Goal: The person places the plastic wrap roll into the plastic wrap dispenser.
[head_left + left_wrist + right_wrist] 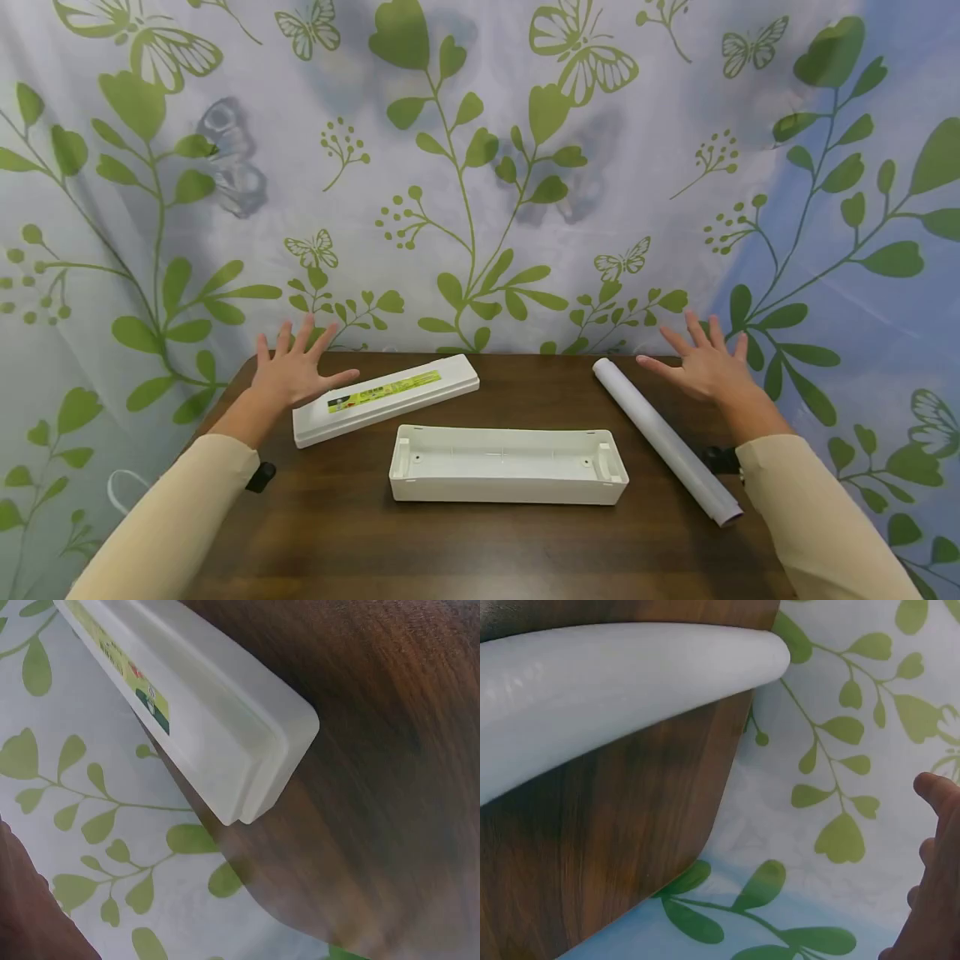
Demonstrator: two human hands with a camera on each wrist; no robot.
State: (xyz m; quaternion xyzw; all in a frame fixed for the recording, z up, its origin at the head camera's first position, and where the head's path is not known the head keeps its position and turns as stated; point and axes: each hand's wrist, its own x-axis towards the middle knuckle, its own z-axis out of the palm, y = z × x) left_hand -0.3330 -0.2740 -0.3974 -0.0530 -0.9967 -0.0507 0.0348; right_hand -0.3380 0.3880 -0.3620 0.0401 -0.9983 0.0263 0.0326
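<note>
Head view: left hand (288,371) at nine o'clock, right hand (705,367) at three, both spread, empty, flanking the open white plastic tray (507,464) on the dark wooden worktop (337,533).

— What sort of place is this?

— A staged recording corner rather than a lived-in room. A dark wooden table (337,533) fills the view from 4 to 8 o'clock, and a cloth backdrop (480,167) printed with green leaves and butterflies hangs right behind it, from 9 round to 3 o'clock.

— Any walls or furniture?

— None show; the cloth hides all behind. It drapes below the table's corners, as both wrist views show.
</note>
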